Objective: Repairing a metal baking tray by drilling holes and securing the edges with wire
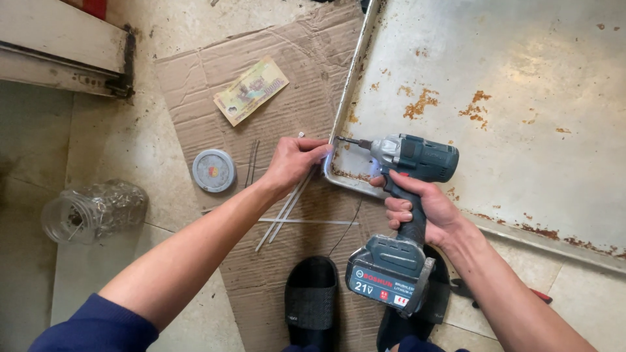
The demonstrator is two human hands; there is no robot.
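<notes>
My right hand (422, 207) grips a teal cordless drill (411, 163) by its handle, its bit touching the raised rim of a rusty metal sheet (495, 91) near the corner. A dark battery pack (388, 274) hangs at the drill's base, and its work light glows on the rim. My left hand (295, 161) pinches the same corner edge of the sheet, just left of the bit, with thin white rods (287, 208) running under its fingers.
Flattened cardboard (215, 85) covers the tiled floor, bearing a banknote (251, 90), a round grey lid (213, 171) and thin metal rods (252, 161). A clear jar of screws (91, 210) lies at left. Black slippers (312, 300) are at the bottom; a red-handled tool (540, 296) lies right.
</notes>
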